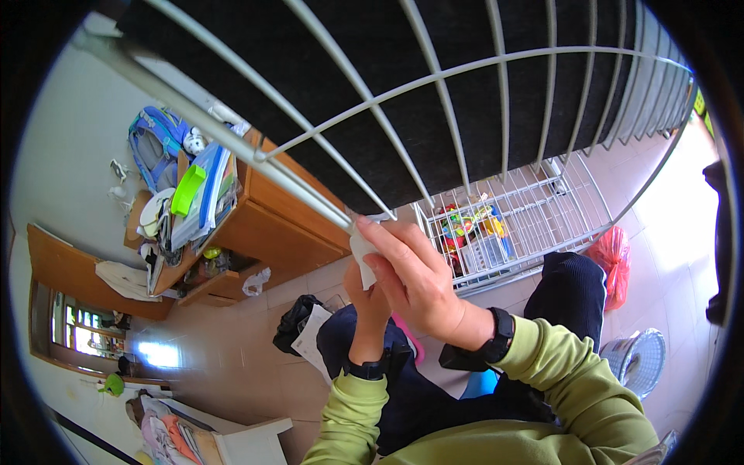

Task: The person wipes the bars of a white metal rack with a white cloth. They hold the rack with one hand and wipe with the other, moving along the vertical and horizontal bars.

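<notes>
A white tissue or cloth point(365, 256) is wrapped at the lower end of a white metal rod point(296, 185), part of a wire rack's frame. My right hand point(421, 279) pinches it between thumb and fingers, close to the rack's corner. Just left of it my left hand point(363, 299) is raised against the cloth; its fingers are largely hidden behind the cloth and my right hand, so its grip does not show clearly. White rack wires point(447, 110) curve overhead, with a black panel point(372, 139) behind them.
A white wire basket point(523, 221) with colourful packets point(465, 226) stands on the tiled floor ahead. Left is a wooden desk point(290, 224) loaded with folders and a blue backpack point(156, 145). A red plastic bag point(613, 267) and a woven bin point(645, 363) are at right.
</notes>
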Demonstrator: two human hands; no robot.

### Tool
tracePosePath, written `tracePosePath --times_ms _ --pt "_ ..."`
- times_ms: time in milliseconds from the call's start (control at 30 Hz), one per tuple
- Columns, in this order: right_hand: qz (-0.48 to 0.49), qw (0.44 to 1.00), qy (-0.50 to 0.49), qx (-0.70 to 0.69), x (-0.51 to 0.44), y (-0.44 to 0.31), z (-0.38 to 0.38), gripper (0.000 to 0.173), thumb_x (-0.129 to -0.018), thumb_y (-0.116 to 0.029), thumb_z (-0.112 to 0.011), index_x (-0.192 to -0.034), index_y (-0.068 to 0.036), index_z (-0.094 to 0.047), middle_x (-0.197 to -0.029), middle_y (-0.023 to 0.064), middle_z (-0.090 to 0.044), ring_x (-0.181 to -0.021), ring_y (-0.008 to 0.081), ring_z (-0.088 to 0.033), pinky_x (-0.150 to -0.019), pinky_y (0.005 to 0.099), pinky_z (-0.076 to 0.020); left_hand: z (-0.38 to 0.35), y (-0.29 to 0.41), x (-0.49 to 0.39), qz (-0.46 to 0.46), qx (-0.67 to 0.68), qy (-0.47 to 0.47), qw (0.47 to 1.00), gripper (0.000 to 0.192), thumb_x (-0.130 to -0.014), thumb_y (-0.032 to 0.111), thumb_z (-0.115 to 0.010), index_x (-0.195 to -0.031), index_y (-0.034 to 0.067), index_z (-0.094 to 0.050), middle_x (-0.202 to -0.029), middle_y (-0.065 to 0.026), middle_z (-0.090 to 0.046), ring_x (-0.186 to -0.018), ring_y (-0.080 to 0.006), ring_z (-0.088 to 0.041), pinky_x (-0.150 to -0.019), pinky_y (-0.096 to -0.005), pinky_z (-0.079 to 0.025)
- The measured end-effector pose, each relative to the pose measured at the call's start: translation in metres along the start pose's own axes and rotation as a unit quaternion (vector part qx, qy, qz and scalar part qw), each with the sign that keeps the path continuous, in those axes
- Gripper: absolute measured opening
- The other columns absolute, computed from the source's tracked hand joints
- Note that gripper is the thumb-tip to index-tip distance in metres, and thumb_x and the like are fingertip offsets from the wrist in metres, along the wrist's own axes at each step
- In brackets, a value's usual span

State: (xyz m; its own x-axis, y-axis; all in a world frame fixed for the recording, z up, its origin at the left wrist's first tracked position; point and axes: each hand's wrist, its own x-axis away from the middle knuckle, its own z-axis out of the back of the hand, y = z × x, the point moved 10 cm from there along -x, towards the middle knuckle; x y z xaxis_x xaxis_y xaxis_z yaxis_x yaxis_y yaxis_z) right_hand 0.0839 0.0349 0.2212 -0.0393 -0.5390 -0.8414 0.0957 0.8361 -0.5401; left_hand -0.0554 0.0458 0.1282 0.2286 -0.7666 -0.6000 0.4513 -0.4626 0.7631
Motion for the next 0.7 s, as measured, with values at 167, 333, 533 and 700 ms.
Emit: tracePosePath --times_ms 167,333,533,700 --pt "-0.022 0.997 -0.028 0.065 0.000 0.004 -0.007 0.038 -0.079 0.003 -0.058 -0.117 0.001 -0.055 -0.087 0.0113 -0.054 -0.074 0.0264 -0.053 -0.062 0.0346 -0.0423 -0.003 -0.007 0.003 0.036 0.079 -0.031 0.996 0.026 -0.089 0.013 -0.060 -0.111 0.001 -0.056 -0.092 -0.0079 -0.062 -0.086 -0.0151 -0.060 -0.074 -0.0270 -0.046" --pt "-0.026 0.990 -0.095 0.099 0.004 0.011 -0.010 0.034 -0.082 0.006 -0.057 -0.116 0.003 -0.057 -0.089 0.0145 -0.058 -0.073 0.0274 -0.057 -0.062 0.0340 -0.0455 -0.006 0.003 0.004 -0.011 0.023 -0.036 0.999 0.024 -0.089 0.010 -0.058 -0.110 0.001 -0.055 -0.093 -0.0074 -0.060 -0.084 -0.0156 -0.059 -0.072 -0.0271 -0.044" --pt "0.019 0.994 -0.074 0.074 0.008 0.015 0.009 0.039 -0.073 0.007 -0.063 -0.112 0.001 -0.059 -0.087 0.0116 -0.059 -0.071 0.0250 -0.061 -0.059 0.0312 -0.0500 -0.005 0.000 0.000 0.000 0.057 -0.041 0.998 0.016 -0.088 0.004 -0.055 -0.103 0.000 -0.057 -0.088 -0.0073 -0.061 -0.075 -0.0140 -0.057 -0.066 -0.0253 -0.044" --pt "-0.085 0.996 0.004 0.005 0.019 0.043 0.036 0.024 -0.080 0.008 -0.061 -0.104 0.002 -0.057 -0.091 0.0132 -0.062 -0.077 0.0225 -0.063 -0.067 0.0293 -0.0505 -0.008 -0.006 0.004 0.053 0.096 -0.047 0.993 0.014 -0.091 0.008 -0.055 -0.103 0.001 -0.058 -0.090 -0.0052 -0.062 -0.072 -0.0095 -0.056 -0.065 -0.0216 -0.044"
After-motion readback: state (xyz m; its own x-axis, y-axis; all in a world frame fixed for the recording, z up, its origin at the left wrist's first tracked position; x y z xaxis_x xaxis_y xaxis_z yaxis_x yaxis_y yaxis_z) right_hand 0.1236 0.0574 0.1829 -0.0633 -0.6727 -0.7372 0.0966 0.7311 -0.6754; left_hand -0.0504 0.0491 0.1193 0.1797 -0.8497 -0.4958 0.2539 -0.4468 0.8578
